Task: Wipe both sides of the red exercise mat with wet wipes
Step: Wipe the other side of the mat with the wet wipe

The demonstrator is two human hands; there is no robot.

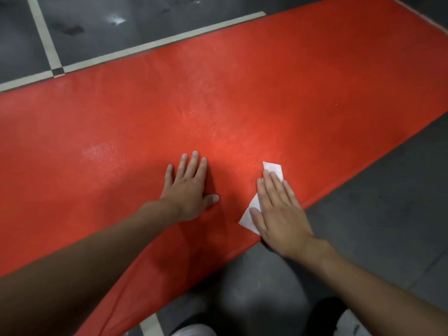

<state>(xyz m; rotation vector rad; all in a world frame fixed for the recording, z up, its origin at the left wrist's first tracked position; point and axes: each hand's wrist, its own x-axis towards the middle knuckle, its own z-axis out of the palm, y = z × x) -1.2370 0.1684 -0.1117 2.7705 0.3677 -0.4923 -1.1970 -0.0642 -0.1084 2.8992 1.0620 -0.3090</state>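
Your left hand (188, 187) lies flat, bracing the red mat (242, 93); right hand (278, 209), flat too, presses the wet wipe (273, 169). Mat seems thin, floppy; grip its lower-centre edge.

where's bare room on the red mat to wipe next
Bare red exercise mat beyond both hands, to the white floor line, and left of the left hand. Crowded at the near edge: right hand pressing the white wet wipe.

dark tiled floor (378, 195), pale lines, red mat (242, 93) flat on it
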